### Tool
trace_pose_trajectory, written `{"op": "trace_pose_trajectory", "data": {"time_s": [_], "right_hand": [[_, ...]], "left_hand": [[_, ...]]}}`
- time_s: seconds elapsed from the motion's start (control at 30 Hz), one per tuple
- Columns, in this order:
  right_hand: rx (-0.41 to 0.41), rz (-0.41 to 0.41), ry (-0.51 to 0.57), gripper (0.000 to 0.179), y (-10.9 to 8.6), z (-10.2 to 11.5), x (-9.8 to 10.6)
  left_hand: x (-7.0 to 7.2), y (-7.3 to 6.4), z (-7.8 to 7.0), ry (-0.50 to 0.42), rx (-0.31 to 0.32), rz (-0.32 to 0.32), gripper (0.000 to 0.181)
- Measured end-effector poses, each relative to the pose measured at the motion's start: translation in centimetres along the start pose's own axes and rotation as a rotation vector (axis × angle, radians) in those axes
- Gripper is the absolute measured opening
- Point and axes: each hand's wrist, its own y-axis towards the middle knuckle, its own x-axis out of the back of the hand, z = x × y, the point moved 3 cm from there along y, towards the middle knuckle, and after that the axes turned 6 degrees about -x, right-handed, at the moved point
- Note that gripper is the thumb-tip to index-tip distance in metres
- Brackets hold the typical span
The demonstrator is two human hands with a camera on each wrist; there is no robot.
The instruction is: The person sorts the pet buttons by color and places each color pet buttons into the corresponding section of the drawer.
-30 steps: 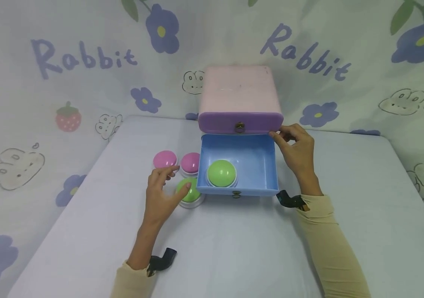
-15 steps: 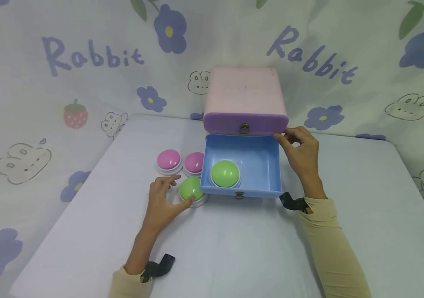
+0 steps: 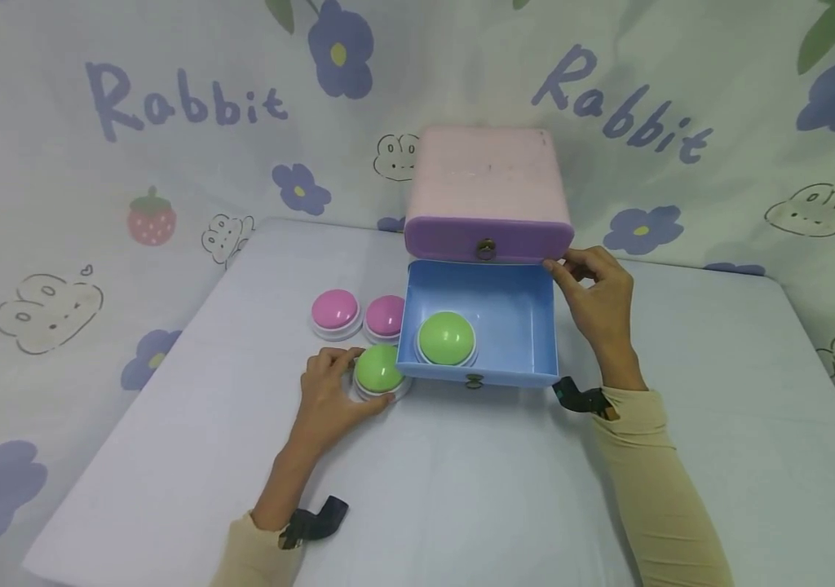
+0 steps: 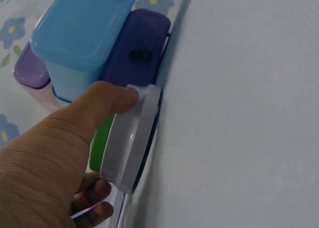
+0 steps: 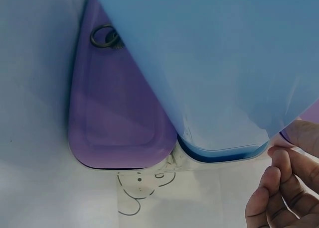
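Note:
A green-domed push button with a white base sits on the table, left of the pulled-out blue drawer. My left hand grips that base: the left wrist view shows the thumb on the white rim and fingers curled at the opposite side. A second green push button lies in the drawer's front left corner. My right hand pinches the right edge of the small drawer cabinet, beside the drawer's back corner; the exact contact is partly hidden in the right wrist view.
Two pink push buttons stand on the white table left of the drawer, one close against it. A purple upper drawer with a ring pull is closed above the blue one. A patterned cloth hangs behind.
My left hand has moved in to the green button beside the drawer, its thumb and fingers coming round the base. The right hand stays at the cabinet edge. The head view has shifted slightly.

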Motion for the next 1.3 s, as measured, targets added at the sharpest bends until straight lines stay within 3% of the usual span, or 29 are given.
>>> {"op": "trace_pose_trajectory", "data": {"time_s": [0.23, 0.47, 0.73, 1.03, 1.3], "right_hand": [[0.011, 0.000, 0.015, 0.028, 0.0, -0.1, 0.0], [0.004, 0.000, -0.002, 0.029, 0.1, 0.0, 0.0], [0.002, 0.001, -0.005, 0.029, 0.1, 0.0, 0.0], [0.004, -0.003, -0.005, 0.029, 0.1, 0.0, 0.4], [0.018, 0.004, 0.018, 0.026, 0.2, -0.2, 0.1]], "left_hand": [[1.3, -0.1, -0.4, -0.008, -0.023, -0.071, 0.076], [3.4, 0.1, -0.3, -0.077, 0.040, -0.167, 0.075], [4.5, 0.4, -1.7, -0.140, 0.037, -0.260, 0.077], [5.1, 1.7, -4.6, -0.174, -0.002, -0.253, 0.076], [4.3, 3.0, -7.1, -0.251, -0.082, -0.228, 0.078]]}}
